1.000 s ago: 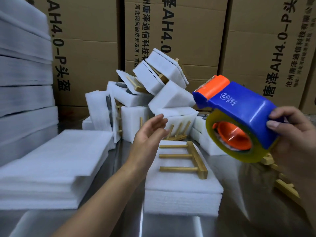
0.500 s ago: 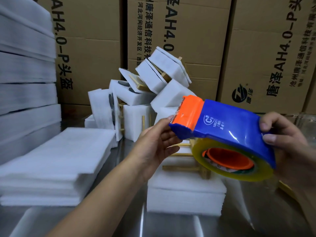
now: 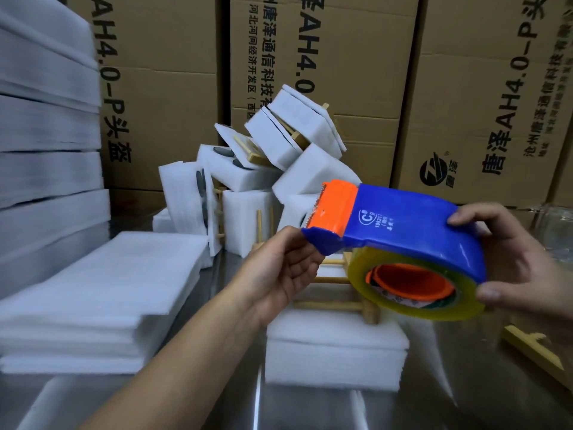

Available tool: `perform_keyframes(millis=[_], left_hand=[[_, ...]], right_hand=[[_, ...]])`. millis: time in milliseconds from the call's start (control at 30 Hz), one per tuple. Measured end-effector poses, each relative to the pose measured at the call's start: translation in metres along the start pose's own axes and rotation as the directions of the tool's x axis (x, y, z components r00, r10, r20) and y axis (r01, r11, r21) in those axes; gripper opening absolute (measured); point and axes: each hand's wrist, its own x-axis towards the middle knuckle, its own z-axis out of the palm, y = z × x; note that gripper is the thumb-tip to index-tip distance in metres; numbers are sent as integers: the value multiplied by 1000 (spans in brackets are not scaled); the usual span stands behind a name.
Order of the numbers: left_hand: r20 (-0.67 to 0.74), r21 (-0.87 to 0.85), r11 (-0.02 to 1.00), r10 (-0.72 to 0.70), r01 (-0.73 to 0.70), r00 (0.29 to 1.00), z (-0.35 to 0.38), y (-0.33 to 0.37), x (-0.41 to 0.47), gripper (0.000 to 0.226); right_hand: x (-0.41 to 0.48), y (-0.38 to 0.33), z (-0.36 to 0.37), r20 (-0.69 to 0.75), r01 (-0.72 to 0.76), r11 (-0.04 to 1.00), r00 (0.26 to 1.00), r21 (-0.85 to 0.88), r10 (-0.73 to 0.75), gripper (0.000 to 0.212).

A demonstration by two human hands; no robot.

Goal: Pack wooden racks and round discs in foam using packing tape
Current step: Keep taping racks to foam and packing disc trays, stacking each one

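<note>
My right hand (image 3: 508,262) grips the rear of a blue tape dispenser (image 3: 409,228) with an orange cutter end and a roll of clear yellowish tape (image 3: 412,293). It is held in the air above the table. My left hand (image 3: 285,271) is at the dispenser's front lower corner, fingers and thumb curled round it; the tape end is hidden. Below the dispenser a wooden rack (image 3: 322,304) lies on a white foam block (image 3: 335,352). Dark round discs (image 3: 223,151) show in one of the wrapped foam parcels (image 3: 310,178) piled behind.
A stack of flat foam sheets (image 3: 102,293) lies to the left, with a taller foam stack (image 3: 46,135) at the far left. Another wooden rack (image 3: 533,352) lies at the right on the shiny metal table (image 3: 310,408). Cardboard boxes (image 3: 161,72) form a wall behind.
My right hand lowered and levelled the dispenser over the rack. My left hand, open a second ago, rose to the dispenser's front end and closed on its lower corner.
</note>
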Motion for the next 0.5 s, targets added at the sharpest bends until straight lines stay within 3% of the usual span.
perform_keyframes(millis=[133,367,500], left_hand=[[-12,-37,999,-22,22,1000,3,-1,-2,17],[-49,24,999,-27,29,998,3,-2,-3,21],[-102,125,991,68,-55,992,3,-2,-4,15]], right_hand=[[-1,-1,1,-42,-78,972,997,-223,70,93],[1,-4,11,-118,-49,976,993,-211,25,68],[1,0,10,-158,32,954,984,-297,-82,77]])
